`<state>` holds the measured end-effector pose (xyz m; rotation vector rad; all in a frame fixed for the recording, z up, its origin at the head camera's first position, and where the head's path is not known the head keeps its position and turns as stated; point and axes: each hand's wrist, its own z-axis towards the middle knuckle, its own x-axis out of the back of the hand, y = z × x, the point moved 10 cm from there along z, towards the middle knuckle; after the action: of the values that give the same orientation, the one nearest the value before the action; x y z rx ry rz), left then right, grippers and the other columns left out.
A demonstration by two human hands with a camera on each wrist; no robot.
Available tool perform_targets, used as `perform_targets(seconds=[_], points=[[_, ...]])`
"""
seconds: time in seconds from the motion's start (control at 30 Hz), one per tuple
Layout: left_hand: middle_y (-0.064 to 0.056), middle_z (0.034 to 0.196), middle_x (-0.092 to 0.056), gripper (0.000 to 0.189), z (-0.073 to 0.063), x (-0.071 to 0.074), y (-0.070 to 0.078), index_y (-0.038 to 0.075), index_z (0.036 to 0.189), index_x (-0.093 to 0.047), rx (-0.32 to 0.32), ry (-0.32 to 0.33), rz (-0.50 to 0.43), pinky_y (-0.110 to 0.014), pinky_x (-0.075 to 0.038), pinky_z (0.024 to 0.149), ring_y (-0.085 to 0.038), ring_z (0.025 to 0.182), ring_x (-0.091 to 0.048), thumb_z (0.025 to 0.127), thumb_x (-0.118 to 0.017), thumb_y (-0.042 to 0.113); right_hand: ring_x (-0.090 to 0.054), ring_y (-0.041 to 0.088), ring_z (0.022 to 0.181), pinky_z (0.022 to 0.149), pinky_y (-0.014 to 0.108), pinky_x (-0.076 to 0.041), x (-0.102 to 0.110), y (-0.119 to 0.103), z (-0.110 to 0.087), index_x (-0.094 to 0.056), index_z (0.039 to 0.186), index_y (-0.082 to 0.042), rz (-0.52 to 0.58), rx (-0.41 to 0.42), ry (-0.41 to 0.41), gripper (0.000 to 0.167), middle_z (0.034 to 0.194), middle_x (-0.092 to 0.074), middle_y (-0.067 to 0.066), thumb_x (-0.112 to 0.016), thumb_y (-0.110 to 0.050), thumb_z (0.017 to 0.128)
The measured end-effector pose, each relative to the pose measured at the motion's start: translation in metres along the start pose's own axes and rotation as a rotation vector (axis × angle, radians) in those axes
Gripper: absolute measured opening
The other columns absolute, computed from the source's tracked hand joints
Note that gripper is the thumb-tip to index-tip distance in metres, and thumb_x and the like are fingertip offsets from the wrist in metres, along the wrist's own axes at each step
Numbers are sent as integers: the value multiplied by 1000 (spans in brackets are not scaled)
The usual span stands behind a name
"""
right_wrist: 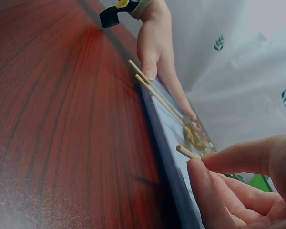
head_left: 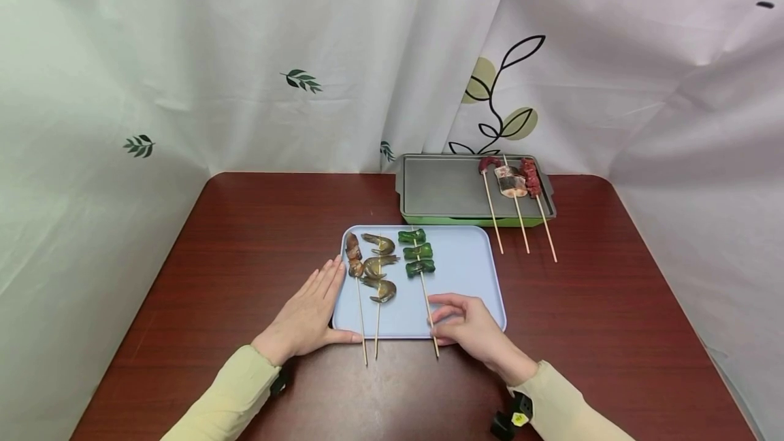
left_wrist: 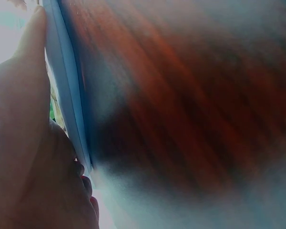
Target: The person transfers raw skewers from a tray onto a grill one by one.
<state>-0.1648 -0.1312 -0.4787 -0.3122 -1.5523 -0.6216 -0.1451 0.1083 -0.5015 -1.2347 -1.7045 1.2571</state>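
My right hand (head_left: 468, 329) pinches the lower stick of a green pepper skewer (head_left: 419, 252) between thumb and fingers. In the right wrist view the blunt end of that stick (right_wrist: 185, 151) pokes out past the fingertips. With fingers straight, my left hand (head_left: 309, 312) rests along the left edge of a light blue tray (head_left: 462, 264), its thumb at the front rim. On the tray's left side lie a shrimp skewer (head_left: 381, 267) and a skewer of brown pieces (head_left: 354, 256), sticks jutting over the front rim.
Behind the tray stands a grey grill plate (head_left: 437, 186) on a green base. At its right lie a dark red skewer (head_left: 488, 165), a fish-slice skewer (head_left: 511, 181) and a red meat skewer (head_left: 531, 177), sticks overhanging the front. A white curtain (head_left: 245, 53) hangs behind the brown table (head_left: 257, 223).
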Motion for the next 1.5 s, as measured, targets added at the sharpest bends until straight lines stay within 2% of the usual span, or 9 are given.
perform_targets(seconds=[0.27,0.57,0.8,1.0,1.13,1.27,1.37,1.5], points=[[-26,164,-18,127,0,1,0,-10,157,-23,-2,2,-5,-48,-20,121,-39,151,-19,79,-61,82,-72,23,80,68,39,-62,2,-11,-8,-55,137,12,-23,29,3,56,97,-68,20,-70,12,83],[-26,164,-17,127,0,1,0,-10,157,-23,-2,0,-9,-49,-21,121,-38,151,-18,79,-60,83,-72,26,81,68,39,-62,6,-33,-19,-53,138,13,-77,89,-3,57,100,-66,20,-70,12,84],[-25,165,-17,126,0,1,-1,-10,157,-23,1,-4,-23,-49,-21,121,-38,151,-17,79,-61,82,-73,34,85,69,40,-62,23,-65,-21,-54,138,12,-140,156,36,57,102,-66,25,-71,11,84],[-25,165,-17,126,1,1,0,-9,157,-23,3,-9,-25,-49,-21,121,-38,151,-17,79,-62,82,-74,23,82,69,40,-62,46,-97,-18,-59,138,6,-191,213,123,56,104,-68,22,-69,13,83],[-25,164,-18,126,1,1,0,-10,157,-23,2,-4,-33,-50,-21,121,-39,151,-18,79,-61,82,-74,20,82,70,41,-62,62,-117,-10,-60,138,4,-204,252,163,56,104,-68,23,-68,14,84],[-27,164,-19,126,0,3,1,-11,156,-25,-8,17,-37,-51,-24,120,-40,150,-21,79,-62,82,-74,16,80,70,35,-62,82,-129,7,-58,139,5,-228,252,200,56,102,-70,19,-68,13,85],[-27,163,-20,126,0,4,2,-12,155,-26,-16,32,-32,-52,-25,119,-41,150,-22,79,-64,81,-73,13,80,72,32,-62,96,-131,25,-56,141,7,-231,220,205,55,101,-71,18,-67,11,87],[-27,163,-20,126,0,3,2,-11,156,-25,-9,21,-24,-50,-23,120,-40,150,-21,78,-65,80,-73,14,81,73,32,-61,110,-123,48,-56,142,5,-260,135,202,54,102,-71,17,-69,8,89]])
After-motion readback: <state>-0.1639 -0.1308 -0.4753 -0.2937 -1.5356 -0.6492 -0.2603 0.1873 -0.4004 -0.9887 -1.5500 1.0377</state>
